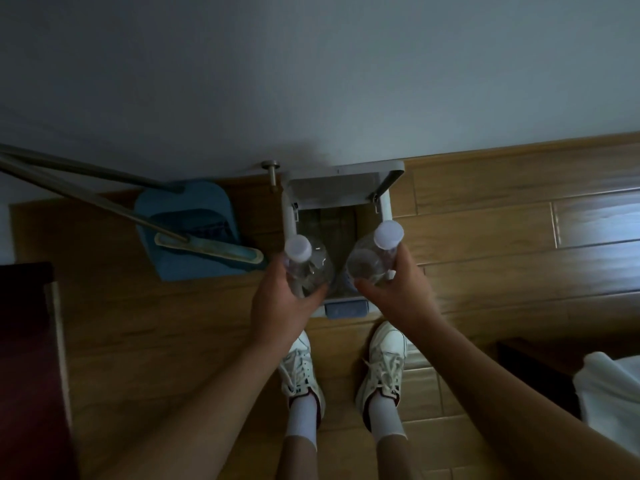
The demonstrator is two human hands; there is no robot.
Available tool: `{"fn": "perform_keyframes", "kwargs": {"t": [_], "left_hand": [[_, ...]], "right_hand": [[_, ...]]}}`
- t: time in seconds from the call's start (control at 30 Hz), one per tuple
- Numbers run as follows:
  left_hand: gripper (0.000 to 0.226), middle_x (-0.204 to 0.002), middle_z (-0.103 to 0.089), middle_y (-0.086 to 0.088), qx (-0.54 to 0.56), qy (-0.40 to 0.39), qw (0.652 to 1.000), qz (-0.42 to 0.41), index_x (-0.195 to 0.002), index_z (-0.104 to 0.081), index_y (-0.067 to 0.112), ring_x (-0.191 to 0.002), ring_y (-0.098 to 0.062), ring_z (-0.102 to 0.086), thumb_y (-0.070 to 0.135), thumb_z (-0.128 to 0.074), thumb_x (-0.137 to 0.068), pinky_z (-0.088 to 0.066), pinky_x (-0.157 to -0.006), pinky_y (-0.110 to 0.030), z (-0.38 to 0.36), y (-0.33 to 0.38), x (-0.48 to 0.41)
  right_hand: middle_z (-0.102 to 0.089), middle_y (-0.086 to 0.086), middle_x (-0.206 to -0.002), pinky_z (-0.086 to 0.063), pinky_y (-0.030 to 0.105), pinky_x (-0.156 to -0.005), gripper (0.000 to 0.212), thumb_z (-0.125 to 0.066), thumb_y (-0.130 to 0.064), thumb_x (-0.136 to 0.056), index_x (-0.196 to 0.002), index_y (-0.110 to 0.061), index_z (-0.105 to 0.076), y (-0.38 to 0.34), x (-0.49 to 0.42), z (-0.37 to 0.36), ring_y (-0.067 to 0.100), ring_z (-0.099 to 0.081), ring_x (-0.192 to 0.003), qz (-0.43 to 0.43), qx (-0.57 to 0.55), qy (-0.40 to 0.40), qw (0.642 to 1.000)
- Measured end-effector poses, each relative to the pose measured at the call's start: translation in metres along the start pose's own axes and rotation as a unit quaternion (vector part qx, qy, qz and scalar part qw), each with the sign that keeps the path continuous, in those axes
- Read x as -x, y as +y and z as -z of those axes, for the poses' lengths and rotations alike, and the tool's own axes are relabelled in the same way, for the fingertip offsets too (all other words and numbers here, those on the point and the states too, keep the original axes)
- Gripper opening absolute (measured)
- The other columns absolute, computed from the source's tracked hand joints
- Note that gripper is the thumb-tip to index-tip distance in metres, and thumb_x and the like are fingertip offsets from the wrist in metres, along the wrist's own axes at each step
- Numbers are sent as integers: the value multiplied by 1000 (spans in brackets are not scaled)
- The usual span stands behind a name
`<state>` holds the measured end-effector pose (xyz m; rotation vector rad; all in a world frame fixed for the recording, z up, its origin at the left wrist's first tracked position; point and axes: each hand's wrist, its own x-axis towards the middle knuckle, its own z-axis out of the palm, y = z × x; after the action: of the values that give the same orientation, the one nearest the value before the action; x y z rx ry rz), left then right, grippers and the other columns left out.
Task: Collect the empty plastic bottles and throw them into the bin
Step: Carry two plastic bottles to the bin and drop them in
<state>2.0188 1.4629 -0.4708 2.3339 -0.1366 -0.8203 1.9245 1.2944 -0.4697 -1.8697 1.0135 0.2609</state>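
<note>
I look straight down at a white pedal bin (386,206) standing against the wall, its lid (337,187) swung up and the dark inside showing. My left hand (280,306) grips a clear empty plastic bottle (311,268) with a white cap, held over the bin's front left. My right hand (403,289) grips a second clear bottle (372,258), also white-capped, over the bin's front right. Both caps point up toward me. The bin's grey pedal (346,309) shows between my wrists.
A blue dustpan (188,233) with a broom (211,249) and long handles lies left of the bin. A metal door stop (271,174) juts from the wall. My white sneakers (384,362) stand on the wooden floor. Dark furniture sits at the left edge, white cloth (609,393) at the right.
</note>
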Motion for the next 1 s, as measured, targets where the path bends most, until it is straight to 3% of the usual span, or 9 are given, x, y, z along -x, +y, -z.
{"fn": "perform_keyframes", "kwargs": {"t": [0.23, 0.33, 0.47, 0.63, 0.73, 0.9, 1.0], "left_hand": [[39, -110, -58, 17, -50, -12, 998, 32, -123, -55, 30, -93, 2, -54, 36, -70, -87, -37, -66, -12, 10, -1, 5], [29, -111, -59, 14, -68, -19, 996, 51, -120, -56, 29, -86, 4, -53, 35, -63, -92, -39, -63, -13, 18, -2, 12], [31, -116, -61, 10, -105, -64, 987, 101, -124, -57, 27, -89, -3, -57, 38, -57, -95, -41, -62, -16, 36, -9, 34], [28, -114, -65, 4, -103, -125, 974, 160, -120, -60, 25, -98, -11, -61, 40, -49, -99, -55, -85, -35, 72, -12, 79], [28, -114, -63, 4, -97, -132, 971, 176, -118, -60, 27, -98, -12, -60, 43, -46, -100, -53, -87, -38, 104, 6, 121], [32, -113, -57, 6, -82, -138, 975, 154, -124, -58, 25, -98, -11, -54, 43, -43, -102, -43, -70, -25, 155, 67, 190], [29, -114, -57, 8, -108, -135, 978, 118, -119, -58, 29, -103, -12, -55, 45, -42, -102, -45, -75, -28, 178, 108, 221]], "right_hand": [[-67, -9, -110, -58, 36, -79, 56, -73, -51, -75, -121, -25, -54, -2, 1, 7, 11, -65, -98, -21, 48, -10, 999], [-65, -11, -108, -55, 28, -76, 47, -71, -48, -81, -119, -26, -55, 3, 8, 12, 8, -64, -96, -32, 67, -39, 997], [-65, -7, -113, -56, 34, -83, 47, -69, -45, -85, -125, -23, -56, 11, 29, 22, 10, -62, -98, -58, 74, -61, 994], [-70, -3, -113, -55, 34, -85, 44, -64, -42, -89, -126, -19, -59, 13, 68, 48, 12, -66, -100, -93, 62, -84, 990], [-71, -3, -111, -53, 30, -83, 40, -63, -42, -91, -123, -19, -63, 7, 108, 74, 12, -66, -98, -107, 51, -73, 990], [-70, -1, -102, -50, 33, -81, 32, -63, -36, -92, -115, -15, -68, -18, 193, 140, 16, -65, -95, -137, 2, -25, 990], [-71, -1, -95, -48, 31, -78, 26, -66, -31, -90, -110, -14, -70, -31, 248, 184, 17, -66, -91, -144, -29, -2, 989]]}}
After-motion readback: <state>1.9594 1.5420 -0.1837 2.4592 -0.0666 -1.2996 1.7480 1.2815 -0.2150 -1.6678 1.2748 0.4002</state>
